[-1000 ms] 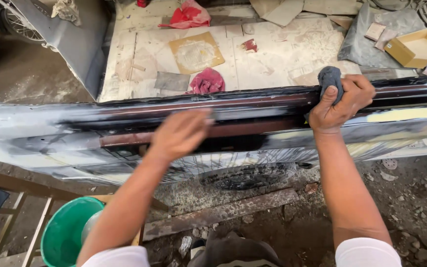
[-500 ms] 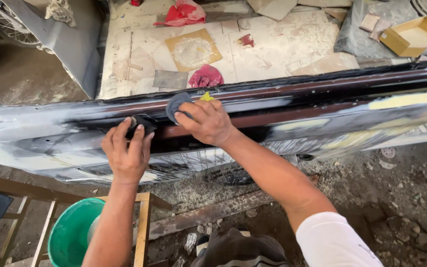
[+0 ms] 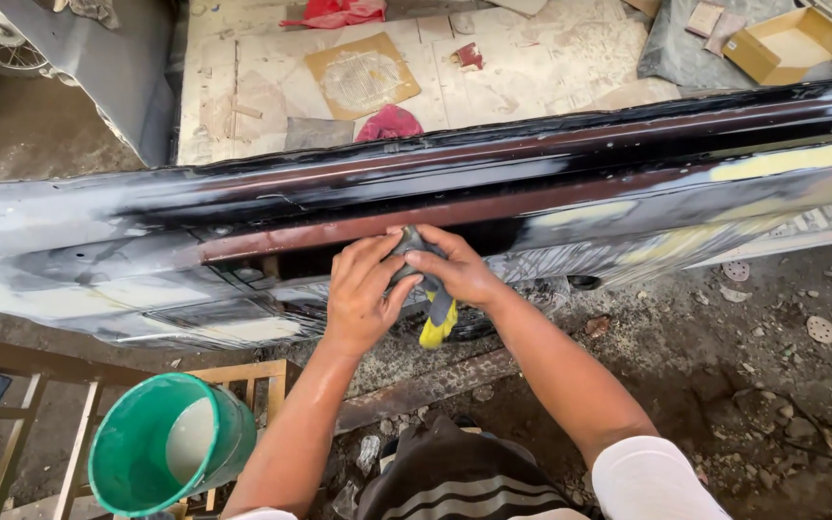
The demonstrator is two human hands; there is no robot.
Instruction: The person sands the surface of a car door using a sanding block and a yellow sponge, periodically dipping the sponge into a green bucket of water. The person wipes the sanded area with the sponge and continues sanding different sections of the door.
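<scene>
1. Dirt and rubble cover the workshop floor [image 3: 772, 385], with pale boards [image 3: 532, 67] laid out beyond the work.
2. Across the middle lies a long car body panel [image 3: 551, 183], glossy black with bare grey and yellowish patches.
3. Both hands meet at its lower edge, near the middle.
4. Left hand [image 3: 363, 294] and right hand [image 3: 455, 274] are closed together around a dark sanding pad with a yellow underside [image 3: 432, 318], which hangs just below the panel's edge.
5. Down at the left, a green bucket [image 3: 170, 453] sits on a wooden frame [image 3: 243, 371].
6. Farther back lie red rags [image 3: 389, 123], a brown square sheet [image 3: 361, 75] and an open cardboard box [image 3: 790, 43].
</scene>
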